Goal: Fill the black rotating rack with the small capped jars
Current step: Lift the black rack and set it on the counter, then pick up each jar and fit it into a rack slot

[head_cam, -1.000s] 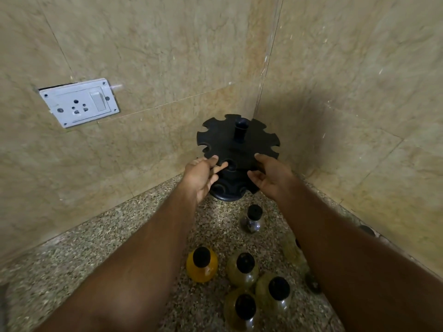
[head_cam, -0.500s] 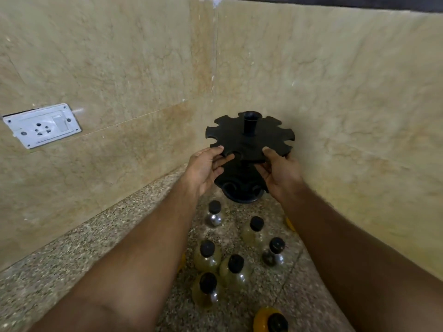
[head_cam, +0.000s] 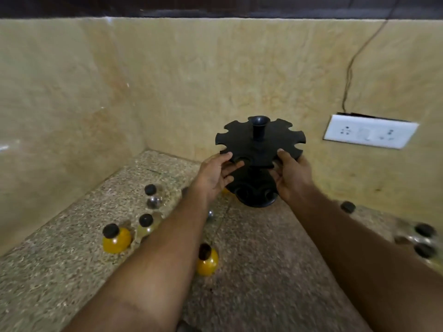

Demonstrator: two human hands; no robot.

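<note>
Here both hands grip rack (head_cam: 260, 142): left hand (head_cam: 215, 174) and right hand (head_cam: 291, 174) pinching top disc rim; best kept level, set down clear of jars (head_cam: 116, 238).

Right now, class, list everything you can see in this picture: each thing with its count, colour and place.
Rotating rack: one, black, two-tiered with notched edges, no jars in it, held by both hands near the back wall.
Orange-filled jars: two clear, black caps, on the counter left of the rack, either side of the left forearm.
Pale or clear jars: at least two, black caps, left counter; one more partly hidden by the forearm.
Blurred black-capped jars: about three, right counter edge.
Socket plate: one, white, right wall, dark cable above.
Counter: speckled stone.
Left hand, right hand: gripping the rack's upper tier.
</note>
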